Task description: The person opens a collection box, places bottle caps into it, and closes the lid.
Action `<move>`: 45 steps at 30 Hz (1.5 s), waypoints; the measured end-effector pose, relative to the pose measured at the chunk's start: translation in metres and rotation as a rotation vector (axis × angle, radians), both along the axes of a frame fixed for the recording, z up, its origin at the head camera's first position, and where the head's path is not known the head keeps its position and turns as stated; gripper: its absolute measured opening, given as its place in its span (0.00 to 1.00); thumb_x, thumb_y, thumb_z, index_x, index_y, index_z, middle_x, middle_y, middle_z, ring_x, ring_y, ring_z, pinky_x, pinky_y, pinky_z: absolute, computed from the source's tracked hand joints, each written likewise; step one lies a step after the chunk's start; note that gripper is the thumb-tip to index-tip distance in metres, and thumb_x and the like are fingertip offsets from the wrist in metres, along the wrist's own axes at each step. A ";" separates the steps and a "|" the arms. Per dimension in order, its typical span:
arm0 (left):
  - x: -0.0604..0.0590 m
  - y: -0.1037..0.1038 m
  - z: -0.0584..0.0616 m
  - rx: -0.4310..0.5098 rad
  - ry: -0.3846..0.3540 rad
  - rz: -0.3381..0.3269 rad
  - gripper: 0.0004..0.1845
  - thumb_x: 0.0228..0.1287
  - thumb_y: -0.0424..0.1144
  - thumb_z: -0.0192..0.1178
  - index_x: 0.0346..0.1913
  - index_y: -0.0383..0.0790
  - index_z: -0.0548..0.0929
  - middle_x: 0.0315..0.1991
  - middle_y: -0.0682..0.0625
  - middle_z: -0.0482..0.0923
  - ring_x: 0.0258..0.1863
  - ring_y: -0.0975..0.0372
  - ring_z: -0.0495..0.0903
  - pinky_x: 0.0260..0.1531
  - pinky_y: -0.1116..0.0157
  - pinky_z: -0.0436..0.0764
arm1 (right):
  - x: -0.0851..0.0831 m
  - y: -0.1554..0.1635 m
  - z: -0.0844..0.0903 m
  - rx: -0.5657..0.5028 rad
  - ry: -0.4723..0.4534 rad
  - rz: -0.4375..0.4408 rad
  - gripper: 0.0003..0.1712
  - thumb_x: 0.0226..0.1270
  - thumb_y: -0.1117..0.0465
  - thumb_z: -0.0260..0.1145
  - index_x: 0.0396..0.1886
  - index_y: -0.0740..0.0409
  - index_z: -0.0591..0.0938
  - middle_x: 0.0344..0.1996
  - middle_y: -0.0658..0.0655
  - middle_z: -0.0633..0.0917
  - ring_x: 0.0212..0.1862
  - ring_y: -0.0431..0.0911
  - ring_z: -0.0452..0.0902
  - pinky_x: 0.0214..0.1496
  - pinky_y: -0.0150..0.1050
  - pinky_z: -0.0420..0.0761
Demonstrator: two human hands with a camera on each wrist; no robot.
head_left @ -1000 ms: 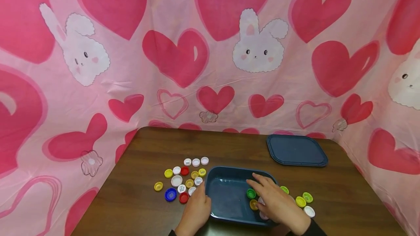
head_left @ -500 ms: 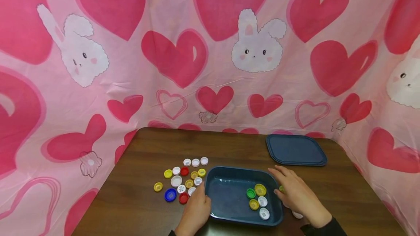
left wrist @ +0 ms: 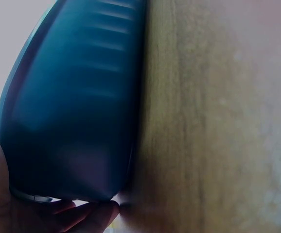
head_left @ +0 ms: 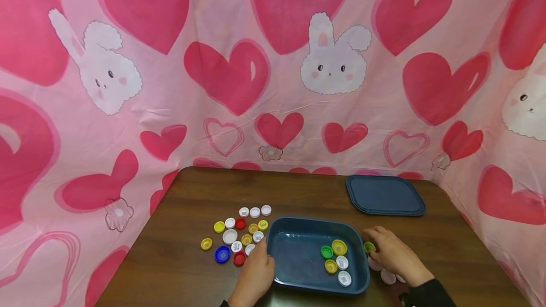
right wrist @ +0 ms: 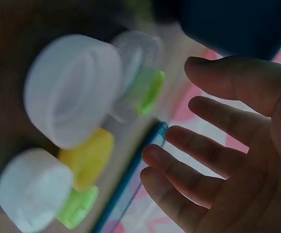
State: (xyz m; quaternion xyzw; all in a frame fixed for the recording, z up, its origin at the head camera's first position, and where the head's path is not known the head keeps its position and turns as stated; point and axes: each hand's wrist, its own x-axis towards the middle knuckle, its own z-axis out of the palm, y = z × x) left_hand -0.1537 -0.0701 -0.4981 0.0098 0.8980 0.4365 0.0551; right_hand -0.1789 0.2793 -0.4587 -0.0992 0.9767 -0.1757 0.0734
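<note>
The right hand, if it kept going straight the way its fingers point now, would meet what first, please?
Probably the green cap at the right hand's fingertips, then the tray's right wall just beyond; depth between fingertips and cap is unclear.

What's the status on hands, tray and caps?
Left hand steadies the tray. Right hand, open, over loose caps beside it. Five caps in tray. Nothing in the way.
</note>
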 end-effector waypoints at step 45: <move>-0.001 0.001 -0.001 0.018 -0.026 -0.006 0.25 0.71 0.31 0.53 0.70 0.31 0.68 0.64 0.36 0.74 0.64 0.41 0.73 0.60 0.36 0.72 | -0.002 -0.018 0.023 0.072 0.226 0.041 0.08 0.56 0.70 0.72 0.34 0.55 0.84 0.33 0.50 0.79 0.38 0.45 0.75 0.40 0.45 0.80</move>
